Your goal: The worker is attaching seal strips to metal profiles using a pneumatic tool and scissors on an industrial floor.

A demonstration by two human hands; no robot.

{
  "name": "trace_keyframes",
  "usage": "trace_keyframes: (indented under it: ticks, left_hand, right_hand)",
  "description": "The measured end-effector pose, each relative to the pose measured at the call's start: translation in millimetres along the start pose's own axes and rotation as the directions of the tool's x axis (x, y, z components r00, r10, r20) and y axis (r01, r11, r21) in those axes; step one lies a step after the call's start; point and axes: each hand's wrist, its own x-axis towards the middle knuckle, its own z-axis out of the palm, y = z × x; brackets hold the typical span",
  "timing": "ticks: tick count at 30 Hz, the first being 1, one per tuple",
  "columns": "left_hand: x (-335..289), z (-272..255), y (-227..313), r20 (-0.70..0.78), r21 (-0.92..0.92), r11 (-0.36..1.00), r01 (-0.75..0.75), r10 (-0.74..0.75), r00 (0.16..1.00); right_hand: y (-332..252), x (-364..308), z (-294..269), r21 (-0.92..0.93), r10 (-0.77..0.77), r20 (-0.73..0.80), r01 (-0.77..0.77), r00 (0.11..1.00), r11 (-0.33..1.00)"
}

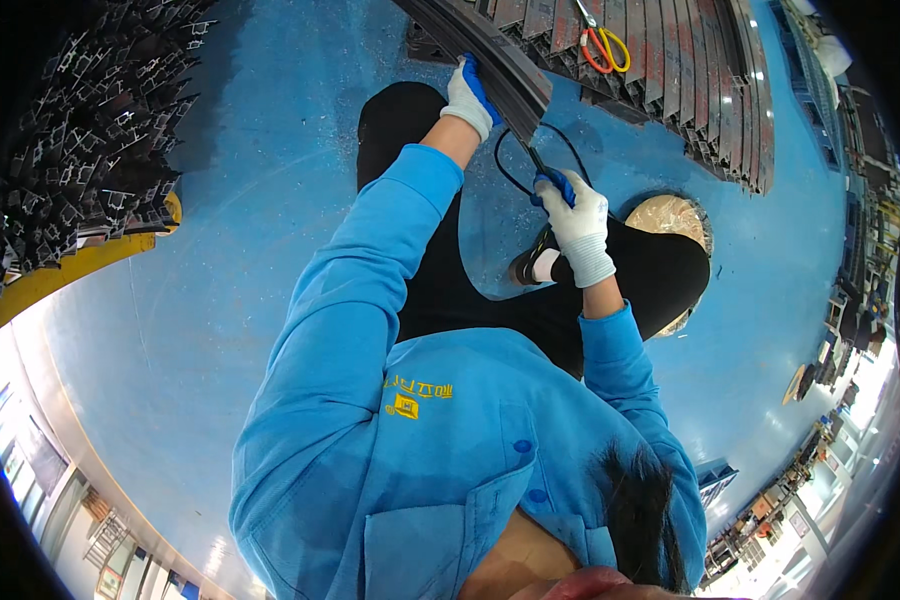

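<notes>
My left hand (473,98), in a white glove with a blue palm, grips a long dark grooved profile (505,75) from its left side. The profile slants from the top edge down toward the middle. My right hand (578,222), gloved the same way, is closed around a slim black piece (538,162). Its far tip meets the profile's near end; whether it is a tool or a strip, I cannot tell. A thin black cord or strip (573,145) loops on both sides of it, above the floor.
Ahead and right lies a stack of dark profiles (660,70), with red-and-yellow-handled scissors (604,48) on top. At far left, many profile ends (100,130) are piled above a yellow beam (80,272). A round tan object (670,222) is beside my right knee on the blue floor (230,260).
</notes>
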Motion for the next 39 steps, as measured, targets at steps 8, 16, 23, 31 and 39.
trace_keyframes:
  ticks: [8, 16, 23, 31, 39]
  left_hand:
    - [11, -5, -1, -0.005, -0.014, 1.000, -0.001, 0.001, 1.000]
    - [4, -1, -3, 0.003, -0.024, 1.000, 0.010, -0.010, 1.000]
    - [-5, 7, -3, -0.016, -0.004, 1.000, -0.014, 0.014, 1.000]
    - [6, 0, -4, 0.007, -0.030, 1.000, 0.000, 0.000, 1.000]
    - [1, 3, -7, 0.022, -0.065, 0.998, 0.004, -0.003, 1.000]
  right_hand:
    - [-12, 1, -10, -0.167, 0.009, -0.001, -0.009, 1.000, 0.986]
    - [-12, -1, -11, -0.276, -0.102, -0.054, 0.083, 0.993, 0.958]
    - [-10, 0, -10, -0.360, -0.305, -0.100, 0.251, 0.947, 0.899]
    - [-11, 3, -13, -0.279, -0.296, -0.078, 0.264, 0.952, 0.923]
    - [-12, 5, -16, -0.307, -0.164, -0.045, 0.143, 0.985, 0.941]
